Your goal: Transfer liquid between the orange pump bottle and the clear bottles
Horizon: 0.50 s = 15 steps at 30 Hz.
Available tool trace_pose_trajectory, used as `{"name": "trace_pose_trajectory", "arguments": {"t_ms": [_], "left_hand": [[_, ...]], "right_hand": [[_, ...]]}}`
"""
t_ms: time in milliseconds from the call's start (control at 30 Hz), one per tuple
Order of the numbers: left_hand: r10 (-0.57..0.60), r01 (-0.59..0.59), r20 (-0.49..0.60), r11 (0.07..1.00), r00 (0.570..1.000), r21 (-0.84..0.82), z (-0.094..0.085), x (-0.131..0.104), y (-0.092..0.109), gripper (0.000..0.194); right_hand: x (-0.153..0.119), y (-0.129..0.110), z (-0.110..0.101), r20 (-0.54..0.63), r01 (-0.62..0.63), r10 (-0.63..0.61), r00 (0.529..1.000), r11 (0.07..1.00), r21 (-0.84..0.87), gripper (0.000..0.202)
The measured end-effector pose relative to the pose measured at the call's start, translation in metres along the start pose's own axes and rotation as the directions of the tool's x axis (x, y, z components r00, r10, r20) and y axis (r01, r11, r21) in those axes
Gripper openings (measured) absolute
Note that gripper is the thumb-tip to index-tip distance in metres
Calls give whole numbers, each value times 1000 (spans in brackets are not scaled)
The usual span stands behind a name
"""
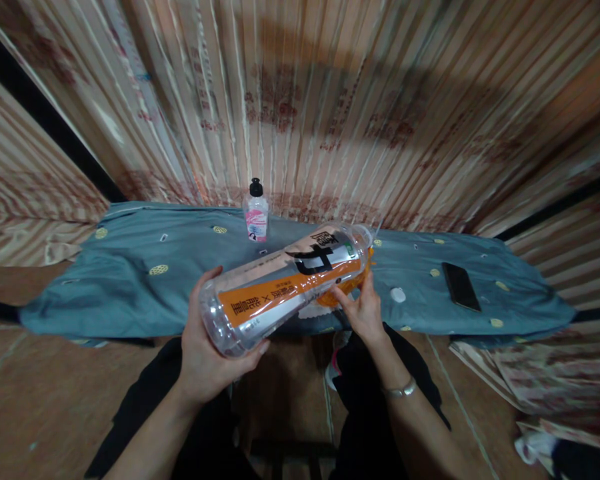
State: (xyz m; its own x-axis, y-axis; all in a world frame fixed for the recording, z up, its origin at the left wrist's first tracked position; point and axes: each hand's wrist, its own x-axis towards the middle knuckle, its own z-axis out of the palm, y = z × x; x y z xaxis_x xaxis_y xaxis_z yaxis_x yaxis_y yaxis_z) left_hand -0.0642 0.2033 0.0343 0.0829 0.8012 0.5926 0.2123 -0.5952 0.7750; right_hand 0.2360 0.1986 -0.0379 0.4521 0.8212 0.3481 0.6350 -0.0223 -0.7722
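Cradling the base of the large clear bottle [285, 287]: your left hand [203, 363], clamped round it, probably to steady the length held aslant above the blue cloth [130, 293]. Near the neck: your right hand [367, 313], thumb and fingers spread beside an orange item [329, 298]; you cannot tell which it grips. Set aside, likely for room: small black-capped bottle [257, 220], upright; phone [461, 287], flat; white disc [397, 295]. Wrists: low, forearms angled inward.

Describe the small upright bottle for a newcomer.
On the blue-green cloth, near the pleated curtain, stands a small clear bottle with a pink label. Its black cap sets it apart from the large orange-labelled bottle tilted in the left hand.
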Motion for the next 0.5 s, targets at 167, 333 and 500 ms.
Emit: {"name": "trace_pose_trajectory", "arguments": {"t_ms": [167,333,500], "left_hand": [[-20,19,-20,1000,1000,-11,2,-1,0,96],[-23,23,-1,999,1000,-23,1,-1,0,98],[-38,38,-19,999,999,-24,1,-2,-1,98]], "right_hand": [[0,-1,-1,1,1,-1,1000,1000,8,93],[0,-2,-2,-1,4,-4,1000,1000,-7,89],[0,0,-1,-6,19,-19,1000,999,-26,88]]}}
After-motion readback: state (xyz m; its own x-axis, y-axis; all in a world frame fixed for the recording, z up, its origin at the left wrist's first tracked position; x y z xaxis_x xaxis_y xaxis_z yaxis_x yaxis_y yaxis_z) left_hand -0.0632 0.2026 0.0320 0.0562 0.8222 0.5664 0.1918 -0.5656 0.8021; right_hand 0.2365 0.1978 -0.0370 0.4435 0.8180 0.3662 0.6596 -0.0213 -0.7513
